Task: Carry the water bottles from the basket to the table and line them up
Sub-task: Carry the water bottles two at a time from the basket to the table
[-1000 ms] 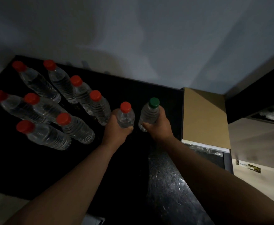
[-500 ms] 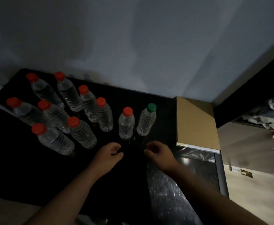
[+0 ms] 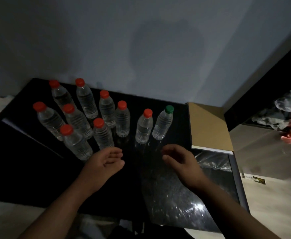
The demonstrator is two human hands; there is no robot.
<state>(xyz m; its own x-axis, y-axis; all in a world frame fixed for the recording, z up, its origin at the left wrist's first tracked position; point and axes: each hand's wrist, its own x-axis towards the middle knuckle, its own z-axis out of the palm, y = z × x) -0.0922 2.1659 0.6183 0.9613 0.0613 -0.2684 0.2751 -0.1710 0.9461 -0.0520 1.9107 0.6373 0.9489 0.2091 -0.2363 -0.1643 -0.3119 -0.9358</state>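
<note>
Bottles: ten clear plastic water bottles [image 3: 87, 102] stand upright on the glossy black bench [image 3: 29, 169], toward its far side below the grey wall [image 3: 141, 40].
Cluster: eight of them, all with red caps, crowd together at the left in loose rows.
Pair: a lone red-capped bottle [image 3: 143, 129] and a green-capped bottle [image 3: 162, 125] stand side by side to the right of the cluster, close together.
Left hand [image 3: 105, 161]: over the bench just short of the bottles, palm turned up. Its grip is apart, fingers loosely curled, holding nothing.
Right hand [image 3: 179, 159]: near the pair, touching neither bottle. Its grip is slack and holds nothing.
Board: a flat tan cardboard sheet [image 3: 208, 125] lies at the right end, beside the green-capped bottle.
</note>
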